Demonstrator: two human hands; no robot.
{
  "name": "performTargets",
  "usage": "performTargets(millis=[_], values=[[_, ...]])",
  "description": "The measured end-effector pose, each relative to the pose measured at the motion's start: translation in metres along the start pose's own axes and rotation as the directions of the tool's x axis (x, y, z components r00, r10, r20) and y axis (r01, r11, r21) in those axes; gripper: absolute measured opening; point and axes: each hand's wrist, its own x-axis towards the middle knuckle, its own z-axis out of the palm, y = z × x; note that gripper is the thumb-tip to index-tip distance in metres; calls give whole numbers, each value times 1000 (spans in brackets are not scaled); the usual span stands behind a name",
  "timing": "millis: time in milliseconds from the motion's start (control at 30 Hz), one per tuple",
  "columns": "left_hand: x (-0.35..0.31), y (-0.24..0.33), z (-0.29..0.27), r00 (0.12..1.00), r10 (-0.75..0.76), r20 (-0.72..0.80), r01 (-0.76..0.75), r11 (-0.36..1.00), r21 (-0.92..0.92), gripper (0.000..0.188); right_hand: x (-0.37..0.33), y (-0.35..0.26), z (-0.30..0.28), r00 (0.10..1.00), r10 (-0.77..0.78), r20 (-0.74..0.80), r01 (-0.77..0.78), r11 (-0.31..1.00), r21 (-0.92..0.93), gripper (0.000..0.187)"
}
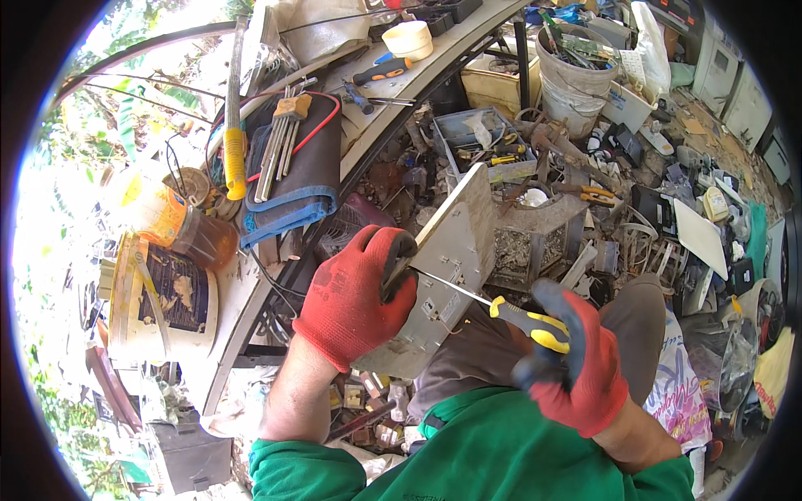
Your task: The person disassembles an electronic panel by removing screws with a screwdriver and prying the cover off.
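My left hand [355,292], in a red glove with dark fingertips, is closed on a small dark flat piece [396,274] that its fingers mostly hide. From the right, my right hand [582,367], gloved the same way, holds a yellow-and-black screwdriver [535,324]. The fingers of that hand are loose around the handle and slightly blurred. The screwdriver's thin shaft points left, its tip at the piece in my left hand. Behind the shaft, a pale grey flat panel [469,230] with small metal fittings stands tilted by my lap.
At left, a workbench [368,138] carries a hex key set [282,142], a dark cloth roll with blue trim [292,215] and an orange-and-black screwdriver [383,71]. A grey tool tray [505,171], a bucket of scrap [576,100] and orange-handled pliers [589,194] lie beyond the panel.
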Motion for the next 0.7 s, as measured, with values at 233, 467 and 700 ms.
performTargets(millis=[233,467,700], values=[[0,2,0,1000,15,5,-15,1000,17,33,11,5,-1,939,-341,-30,328,921,-211,56],[-2,5,-4,1000,8,8,-8,999,46,33,8,4,-9,983,-166,74,178,962,-209,57],[-1,0,-5,1000,18,4,-18,997,70,30,3,-5,-10,931,282,233,-270,959,-82,57]])
